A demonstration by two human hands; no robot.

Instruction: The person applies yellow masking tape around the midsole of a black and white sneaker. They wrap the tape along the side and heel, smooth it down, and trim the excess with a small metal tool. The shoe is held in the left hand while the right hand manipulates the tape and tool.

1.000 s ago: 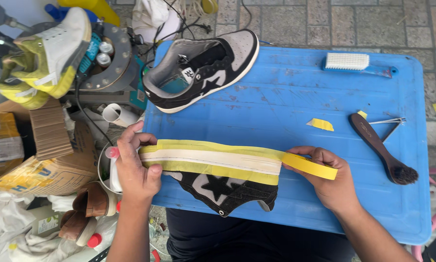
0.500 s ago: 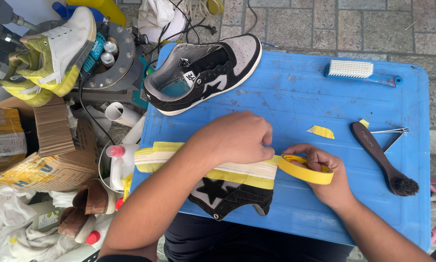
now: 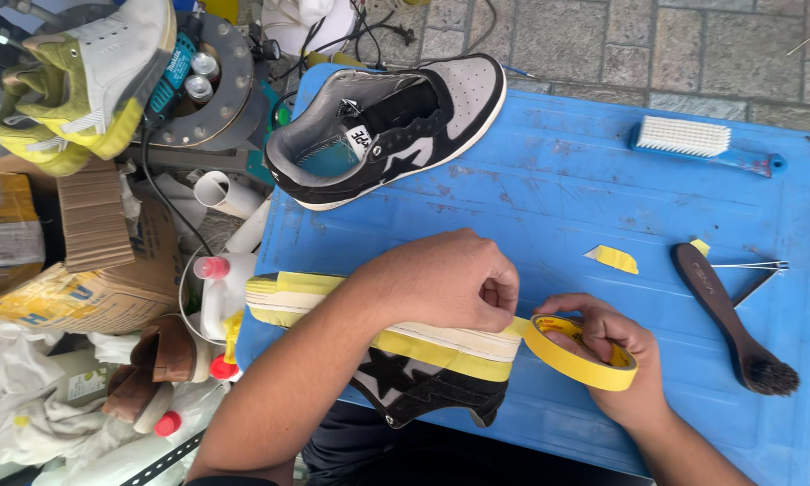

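A black sneaker [image 3: 423,387] lies on its side at the near edge of the blue table [image 3: 558,198], its sole edge wrapped in yellow masking tape [image 3: 441,346]. My left hand [image 3: 450,279] reaches across and pinches the tape at the shoe's toe end. My right hand [image 3: 616,364] holds the yellow tape roll [image 3: 578,353] just right of the shoe, a strip running from roll to sole. A second black, grey and white sneaker [image 3: 382,126] rests upright at the table's far left.
A white-bristled blue brush [image 3: 702,144], a dark wooden brush [image 3: 733,319], tweezers [image 3: 747,267] and a yellow tape scrap [image 3: 614,259] lie on the right of the table. To the left are cardboard boxes [image 3: 72,243], bottles [image 3: 220,297], a yellow-white shoe [image 3: 81,81] and cables.
My left hand moved from the shoe's heel end across to the toe end by the roll. My right hand drew the roll closer to the shoe.
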